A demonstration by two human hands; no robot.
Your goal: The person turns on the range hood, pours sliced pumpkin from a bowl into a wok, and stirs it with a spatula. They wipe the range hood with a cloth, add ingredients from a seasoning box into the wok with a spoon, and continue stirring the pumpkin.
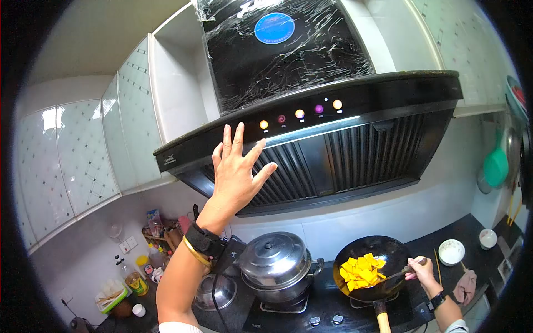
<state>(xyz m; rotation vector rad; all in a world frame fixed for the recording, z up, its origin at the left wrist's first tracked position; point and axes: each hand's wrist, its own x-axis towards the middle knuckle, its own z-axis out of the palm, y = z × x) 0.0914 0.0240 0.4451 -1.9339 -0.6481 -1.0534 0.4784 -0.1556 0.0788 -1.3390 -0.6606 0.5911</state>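
My left hand (237, 169) is raised with its fingers spread in front of the black range hood (311, 105), just left of its row of lit round buttons, and holds nothing. At the lower right, my right hand (422, 270) is closed round the handle of a spatula (395, 275). The spatula reaches into a black wok (383, 247) on the stove. Yellow-orange chunks of food (363, 272) lie in the wok. The wok's wooden handle (383, 322) points toward me, untouched.
A lidded steel pot (275, 261) stands on the left burner, with a metal bowl (216, 291) beside it. Bottles (136, 283) and a green basket (112, 299) are at the left. A white bowl (451, 252), small cup (488, 238) and cloth (465, 287) lie at the right.
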